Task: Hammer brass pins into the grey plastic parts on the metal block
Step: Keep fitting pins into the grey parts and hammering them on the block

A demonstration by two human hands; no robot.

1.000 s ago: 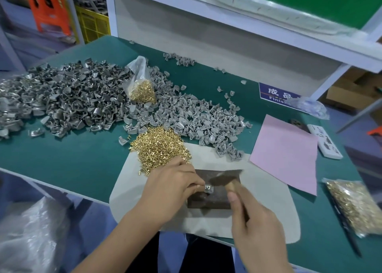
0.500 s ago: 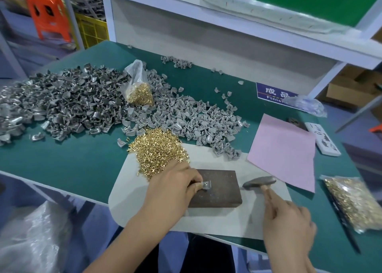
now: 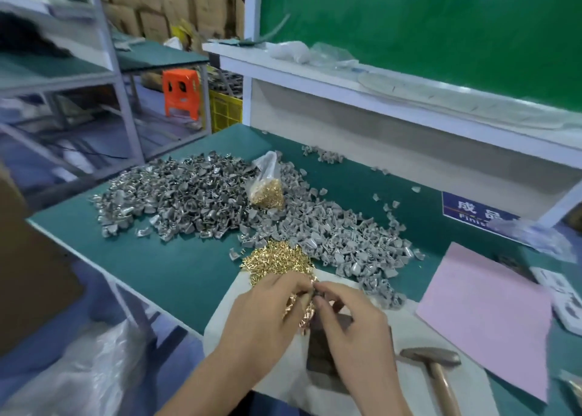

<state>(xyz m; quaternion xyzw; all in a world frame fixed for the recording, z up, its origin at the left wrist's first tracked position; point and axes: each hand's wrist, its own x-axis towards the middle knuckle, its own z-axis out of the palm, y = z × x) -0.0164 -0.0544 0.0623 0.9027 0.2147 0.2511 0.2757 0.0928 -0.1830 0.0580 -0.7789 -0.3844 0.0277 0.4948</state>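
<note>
— Left hand (image 3: pixel 267 315)? 
— Fingers curled, tips meeting those of the right hand (image 3: pixel 349 324) over the near edge of the brass pins (image 3: pixel 277 259). Pinching something small and dark between the two sets of fingertips; too blurred to name.

— Right hand the same? 
— Curled too, thumb and forefinger closed on that same small item. Hovering over the metal block (image 3: pixel 321 352), covering most of it.

— And the hammer (image 3: pixel 431 362)? 
— Lying loose on the pale mat (image 3: pixel 406 330), just right of the right hand, head toward the pink sheet (image 3: pixel 488 315). Touched by neither hand.

— Grey plastic parts (image 3: pixel 340 229)? 
— Heaped on the green table (image 3: pixel 176 267) beyond the pins, spilling right toward the mat's far corner. Darker, shinier heap (image 3: pixel 176 195) further left, with a clear bag of pins (image 3: pixel 267 188) sitting between the two.

— Further out? 
— Blue sign (image 3: pixel 472 214) at the back right, white shelf (image 3: pixel 378 78) above, orange stool (image 3: pixel 181 94) behind the bench.
</note>
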